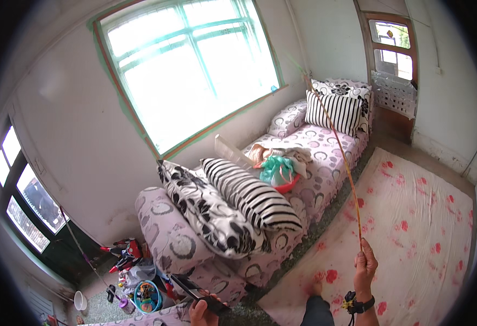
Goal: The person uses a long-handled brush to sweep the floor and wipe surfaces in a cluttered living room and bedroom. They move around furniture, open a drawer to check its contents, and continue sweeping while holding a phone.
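Observation:
My right hand [364,263], with a dark band on its wrist, grips the lower end of a long thin rod [346,163]. The rod slants up and left past the sofa, its far tip a blurred green near the window. At the bottom edge my left hand [203,311] holds a dark, flat smartphone-like device [197,294], tilted. Beyond the hands is a sofa with a pink patterned cover [324,142]. On it lie striped cushions [250,193], a black-and-white floral cushion [212,212], crumpled cloths and a green plastic bag [277,169] in a red basin [289,185].
A floral sheet [417,220] covers the floor at right, with a bare foot on it. A blue basket [148,297], a purple mop [125,302], a white bucket [80,300] and shoes stand lower left. Doors are at left [38,212] and upper right [393,69].

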Demonstrator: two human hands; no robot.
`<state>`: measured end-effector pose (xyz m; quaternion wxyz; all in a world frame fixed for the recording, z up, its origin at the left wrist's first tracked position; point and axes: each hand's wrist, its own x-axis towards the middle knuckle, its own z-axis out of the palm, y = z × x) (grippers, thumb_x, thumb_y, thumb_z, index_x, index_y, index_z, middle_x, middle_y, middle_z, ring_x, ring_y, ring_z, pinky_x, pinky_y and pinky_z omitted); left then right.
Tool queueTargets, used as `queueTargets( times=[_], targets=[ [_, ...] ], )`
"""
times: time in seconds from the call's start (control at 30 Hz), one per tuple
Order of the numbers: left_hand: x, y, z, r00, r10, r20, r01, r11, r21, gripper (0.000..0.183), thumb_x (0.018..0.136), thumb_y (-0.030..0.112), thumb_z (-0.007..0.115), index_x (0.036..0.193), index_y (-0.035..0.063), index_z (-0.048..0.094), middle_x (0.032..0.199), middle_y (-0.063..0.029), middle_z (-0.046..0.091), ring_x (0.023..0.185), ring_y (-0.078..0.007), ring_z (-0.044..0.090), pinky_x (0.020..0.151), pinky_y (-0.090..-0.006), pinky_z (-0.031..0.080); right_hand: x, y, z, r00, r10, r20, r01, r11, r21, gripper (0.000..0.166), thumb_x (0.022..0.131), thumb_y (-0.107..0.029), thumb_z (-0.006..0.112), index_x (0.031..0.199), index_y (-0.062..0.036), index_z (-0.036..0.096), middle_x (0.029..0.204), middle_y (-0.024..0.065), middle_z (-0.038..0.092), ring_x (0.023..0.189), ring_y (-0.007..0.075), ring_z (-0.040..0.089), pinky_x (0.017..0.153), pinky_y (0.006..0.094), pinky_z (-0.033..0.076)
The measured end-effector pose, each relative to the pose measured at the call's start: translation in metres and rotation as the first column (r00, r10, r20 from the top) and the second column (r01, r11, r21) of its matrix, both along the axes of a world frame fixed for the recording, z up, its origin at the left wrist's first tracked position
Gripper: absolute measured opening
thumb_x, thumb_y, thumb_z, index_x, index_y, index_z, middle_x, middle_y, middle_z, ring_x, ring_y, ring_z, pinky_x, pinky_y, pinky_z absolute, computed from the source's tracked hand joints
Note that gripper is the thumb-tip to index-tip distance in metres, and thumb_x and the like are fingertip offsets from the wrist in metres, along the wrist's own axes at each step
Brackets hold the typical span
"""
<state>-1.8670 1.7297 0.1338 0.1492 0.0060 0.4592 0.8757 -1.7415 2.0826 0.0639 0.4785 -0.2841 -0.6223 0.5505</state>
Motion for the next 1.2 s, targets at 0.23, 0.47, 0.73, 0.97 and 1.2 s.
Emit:
queueTargets(
  times=[0.23, 0.47, 0.73, 0.97, 1.2],
  targets=[
    [-0.058, 0.157, 0.01, 0.962, -0.104, -0.252, 0.06, 0.982, -0.177, 0.039, 0.089, -0.001, 0.049, 0.128, -0.0021, 0.042, 0.115, -0.0141, 0.056, 0.099, -0.0208, 0.057, 0.087, -0.0326, 0.046, -0.083, 0.146, -0.004, 0.994, 0.001, 0.107, -0.023, 0.977, 0.21, 0.032, 0.089, -0.003, 0.048, 0.119, 0.0008, 0.056, 0.075, 0.0018, 0.058, 0.06, 0.0055, 0.044, 0.052, 0.0219, 0.038],
    [-0.107, 0.234, 0.007, 0.773, -0.173, -0.61, -0.268, 0.783, -0.562, 0.043, 0.089, -0.002, 0.046, 0.131, 0.0024, 0.038, 0.108, -0.0116, 0.055, 0.092, -0.0185, 0.052, 0.083, -0.0301, 0.044, -0.122, 0.231, -0.024, 0.922, 0.164, 0.351, -0.187, 0.982, 0.031, 0.032, 0.087, -0.001, 0.048, 0.118, 0.003, 0.057, 0.106, 0.0122, 0.065, 0.089, 0.0143, 0.061, 0.074, 0.0246, 0.048],
    [-0.206, 0.296, -0.001, 0.986, -0.092, -0.14, 0.074, 0.988, -0.135, 0.032, 0.088, 0.016, 0.052, 0.114, -0.003, 0.048, 0.096, -0.0137, 0.058, 0.087, -0.025, 0.056, 0.082, -0.0427, 0.046, -0.175, 0.293, -0.032, 0.973, 0.052, 0.223, -0.052, 0.999, -0.004, 0.032, 0.087, -0.001, 0.049, 0.117, 0.0039, 0.056, 0.106, 0.0132, 0.065, 0.09, 0.0159, 0.061, 0.078, 0.0273, 0.048],
    [-0.302, 0.359, -0.049, 0.99, -0.064, 0.123, 0.043, 0.985, 0.166, 0.028, 0.087, 0.02, 0.057, 0.104, -0.0022, 0.054, 0.094, -0.0145, 0.061, 0.087, -0.0251, 0.061, 0.081, -0.0456, 0.05, -0.235, 0.367, -0.05, 0.977, -0.027, 0.213, 0.003, 0.994, 0.11, 0.034, 0.09, -0.006, 0.047, 0.122, -0.0004, 0.055, 0.098, 0.0002, 0.06, 0.056, 0.0027, 0.035, 0.046, 0.0179, 0.027],
    [-0.383, 0.403, -0.064, 0.974, -0.113, 0.195, 0.081, 0.982, 0.169, 0.027, 0.085, 0.021, 0.061, 0.1, -0.0011, 0.054, 0.091, -0.0115, 0.06, 0.081, -0.0224, 0.06, 0.078, -0.0419, 0.052, -0.296, 0.413, -0.074, 0.961, 0.001, 0.277, -0.016, 0.999, 0.051, 0.034, 0.088, -0.004, 0.048, 0.122, -0.0001, 0.055, 0.079, -0.0044, 0.051, 0.055, 0.0019, 0.034, 0.046, 0.0176, 0.027]
  ],
)
